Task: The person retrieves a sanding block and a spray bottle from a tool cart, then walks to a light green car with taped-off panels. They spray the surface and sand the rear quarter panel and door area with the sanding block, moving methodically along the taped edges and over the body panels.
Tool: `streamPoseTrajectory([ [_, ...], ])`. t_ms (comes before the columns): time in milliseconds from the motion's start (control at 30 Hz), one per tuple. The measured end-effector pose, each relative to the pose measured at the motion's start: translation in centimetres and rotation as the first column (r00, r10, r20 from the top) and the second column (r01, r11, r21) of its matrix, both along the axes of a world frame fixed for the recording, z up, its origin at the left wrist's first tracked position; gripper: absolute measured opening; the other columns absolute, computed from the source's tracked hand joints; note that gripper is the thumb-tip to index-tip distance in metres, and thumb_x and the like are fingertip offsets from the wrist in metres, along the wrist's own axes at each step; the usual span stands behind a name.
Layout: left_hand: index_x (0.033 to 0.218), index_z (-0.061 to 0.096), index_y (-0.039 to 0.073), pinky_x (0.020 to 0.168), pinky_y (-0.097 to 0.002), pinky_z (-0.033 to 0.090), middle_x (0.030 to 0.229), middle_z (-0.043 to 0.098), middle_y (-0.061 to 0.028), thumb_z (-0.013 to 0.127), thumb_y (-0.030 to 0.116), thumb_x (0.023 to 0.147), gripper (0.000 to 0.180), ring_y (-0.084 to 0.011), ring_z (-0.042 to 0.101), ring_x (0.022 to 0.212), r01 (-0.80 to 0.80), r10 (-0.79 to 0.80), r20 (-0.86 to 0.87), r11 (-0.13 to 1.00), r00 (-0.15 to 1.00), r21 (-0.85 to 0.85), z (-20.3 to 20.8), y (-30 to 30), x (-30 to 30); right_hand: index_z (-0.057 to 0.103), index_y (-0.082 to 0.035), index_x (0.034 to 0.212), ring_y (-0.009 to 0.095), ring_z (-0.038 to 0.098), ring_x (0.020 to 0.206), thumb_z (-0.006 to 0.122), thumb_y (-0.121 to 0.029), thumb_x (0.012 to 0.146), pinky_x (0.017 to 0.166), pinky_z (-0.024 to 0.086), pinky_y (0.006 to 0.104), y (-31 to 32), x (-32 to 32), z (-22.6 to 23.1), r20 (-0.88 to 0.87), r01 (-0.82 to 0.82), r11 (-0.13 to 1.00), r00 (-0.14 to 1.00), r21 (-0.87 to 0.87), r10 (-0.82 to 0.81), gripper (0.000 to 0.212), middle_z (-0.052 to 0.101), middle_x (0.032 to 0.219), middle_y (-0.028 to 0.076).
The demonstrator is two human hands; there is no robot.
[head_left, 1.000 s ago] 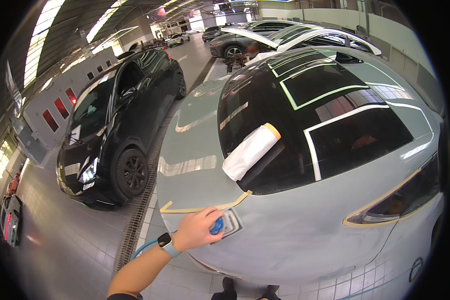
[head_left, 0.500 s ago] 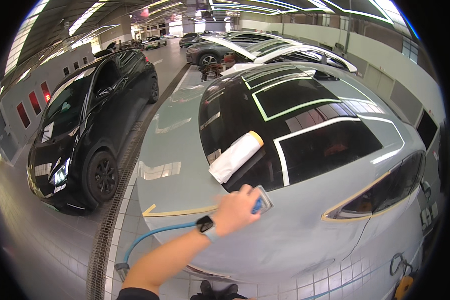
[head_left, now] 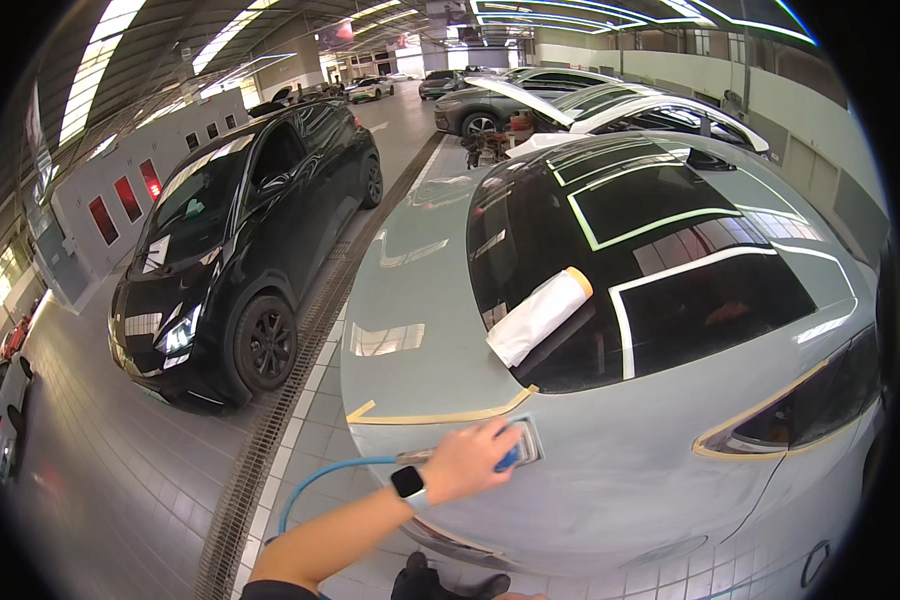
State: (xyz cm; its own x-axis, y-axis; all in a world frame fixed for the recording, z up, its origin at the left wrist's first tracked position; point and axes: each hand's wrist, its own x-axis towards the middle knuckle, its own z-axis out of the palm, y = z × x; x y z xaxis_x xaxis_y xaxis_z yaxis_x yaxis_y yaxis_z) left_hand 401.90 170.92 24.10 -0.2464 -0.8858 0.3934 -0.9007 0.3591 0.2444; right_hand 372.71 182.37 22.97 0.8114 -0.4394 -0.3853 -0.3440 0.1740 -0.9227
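Observation:
My left hand, with a watch on its wrist, is closed over a blue sander with a flat rectangular pad. The pad rests on the grey car body, just below the end of a strip of yellow masking tape. From the sander a blue air hose runs back to the left under my forearm. Of my right hand only a sliver of skin shows at the lower edge; its fingers are hidden.
A roll of white masking film lies on the car's dark glass. Tape edges the lamp at the right. A black car stands at the left, beyond a floor grate. More cars are parked behind.
The sander has moved left and nearer to me across the panel, away from the glass, uncovering the tape's end. My view has turned left, and a car at the far left has come in.

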Motion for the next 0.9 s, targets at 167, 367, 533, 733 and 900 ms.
streamPoseTrajectory([
  [167,0.128,0.065,0.014,0.068,-0.0407,0.060,0.122,0.065,-0.0079,0.083,0.029,0.081,0.053,-0.0284,0.073,0.096,0.000,-0.002,0.046,0.998,0.999,0.062,-1.1,3.8,7.7,0.071,-0.002,0.110,0.015,0.062,0.077,0.086,-0.028,0.085,0.074,0.052,0.0343,0.5,4.6,0.1,0.038,-0.004,0.998,0.999,-0.070,0.007,0.039,0.067,0.083,0.006],
  [367,0.122,0.068,0.014,0.073,-0.0384,0.061,0.121,0.068,-0.0077,0.084,0.031,0.079,0.049,-0.0285,0.074,0.095,-0.022,-0.004,0.117,0.975,0.993,0.219,-0.5,6.9,15.2,0.070,0.000,0.108,0.018,0.062,0.070,0.087,-0.031,0.084,0.070,0.052,0.0354,1.5,10.9,1.0,0.099,0.059,0.991,0.994,-0.120,-0.047,0.042,0.065,0.074,0.009],
  [533,0.123,0.066,0.013,0.070,-0.0404,0.061,0.121,0.068,-0.0106,0.084,0.028,0.079,0.050,-0.0313,0.074,0.086,0.150,-0.157,0.113,0.986,0.981,0.068,-0.9,4.1,16.5,0.071,-0.002,0.110,0.018,0.063,0.072,0.087,-0.030,0.083,0.072,0.053,0.0354,2.5,13.1,0.5,0.010,0.091,0.987,0.996,-0.130,-0.091,0.042,0.067,0.079,0.009],
  [733,0.127,0.061,0.011,0.066,-0.0430,0.060,0.118,0.065,-0.0111,0.083,0.024,0.079,0.054,-0.0325,0.073,0.084,0.234,-0.250,0.102,0.960,0.963,0.151,-0.2,-0.2,11.3,0.070,-0.004,0.116,0.028,0.076,0.078,0.086,-0.038,0.086,0.074,0.058,0.0342,3.3,14.3,-0.6,-0.007,0.100,0.987,0.995,-0.125,-0.102,0.048,0.075,0.086,0.014],
  [900,0.123,0.060,0.012,0.066,-0.0424,0.060,0.115,0.062,-0.0117,0.084,0.024,0.077,0.054,-0.0313,0.073,0.085,0.208,-0.221,0.079,0.968,0.972,0.138,-0.2,-0.2,12.0,0.070,-0.003,0.115,0.029,0.076,0.077,0.087,-0.036,0.084,0.073,0.058,0.0345,3.3,14.3,-0.6,-0.029,0.117,0.988,0.992,-0.097,-0.121,0.048,0.075,0.087,0.014],
])
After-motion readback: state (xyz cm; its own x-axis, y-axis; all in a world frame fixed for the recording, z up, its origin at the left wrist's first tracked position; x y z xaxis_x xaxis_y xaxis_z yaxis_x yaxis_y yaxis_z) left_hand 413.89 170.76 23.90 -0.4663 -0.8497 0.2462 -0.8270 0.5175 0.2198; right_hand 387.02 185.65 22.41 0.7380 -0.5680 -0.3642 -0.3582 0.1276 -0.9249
